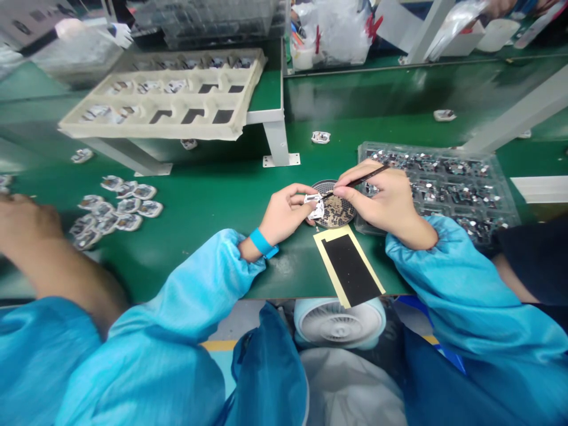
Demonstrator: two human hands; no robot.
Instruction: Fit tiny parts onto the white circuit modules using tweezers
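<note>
Between its thumb and fingers, my left hand (286, 214) grips a small white plastic housing (314, 207) over the left edge of a round dish (318, 187). A slim dark pair of tweezers (370, 175) is pinched in my right hand (386, 198), its tip at the housing. Many tiny tan and dark parts (337, 208) lie in the dish. Just below the dish is a yellow sheet (326, 260) bearing a black rectangular piece (352, 266). What the tweezer tip holds, if anything, is too small to make out.
Several white housings (128, 205) lie grouped at the left, near a co-worker's blurred arm (57, 260). A clear tray of small electronic parts (432, 183) stands at the right. On a raised shelf sits a beige compartment tray (164, 127). A fan (339, 322) is below the table edge.
</note>
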